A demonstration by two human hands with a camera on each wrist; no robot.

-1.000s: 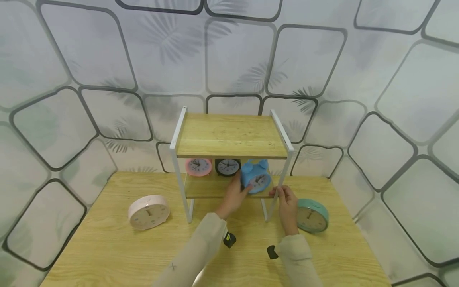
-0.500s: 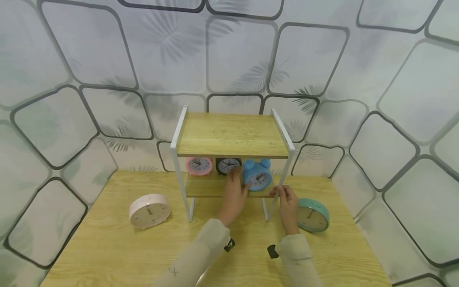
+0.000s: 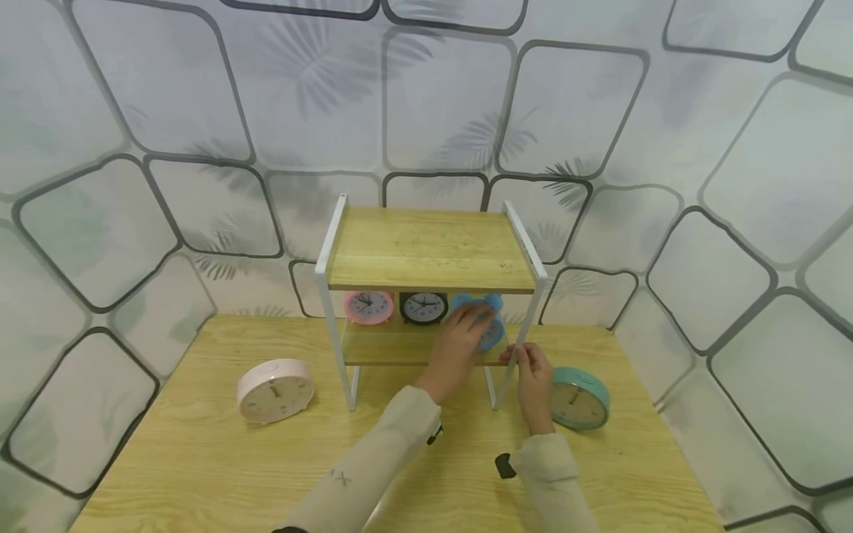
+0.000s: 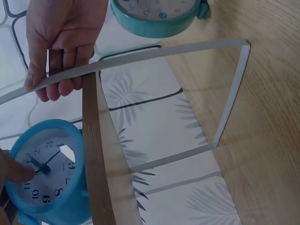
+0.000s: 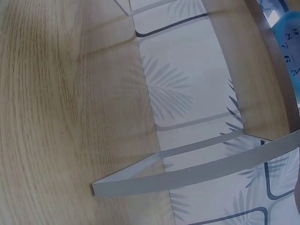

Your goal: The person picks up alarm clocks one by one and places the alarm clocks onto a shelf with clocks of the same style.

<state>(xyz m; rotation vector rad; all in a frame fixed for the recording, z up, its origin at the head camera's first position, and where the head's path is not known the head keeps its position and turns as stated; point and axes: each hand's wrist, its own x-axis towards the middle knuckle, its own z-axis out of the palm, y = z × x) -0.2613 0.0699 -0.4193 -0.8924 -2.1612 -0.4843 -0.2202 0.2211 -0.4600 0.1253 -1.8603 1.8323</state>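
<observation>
Left hand [image 3: 458,344], fingers spread on the blue alarm clock [image 4: 56,176]: apparently the straightening step, next needing gentle release. At the clock's four o'clock, the right hand [image 3: 534,381] pinches the rack leg [image 3: 527,320].

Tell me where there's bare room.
Bare: the top board, between its white rails; tabletop between pale pink clock and left sleeve; the lower shelf, before the pink alarm clock. Crowded: that shelf's right end, left hand on the blue alarm clock, and the right post, gripped by the right hand near the teal clock.
</observation>
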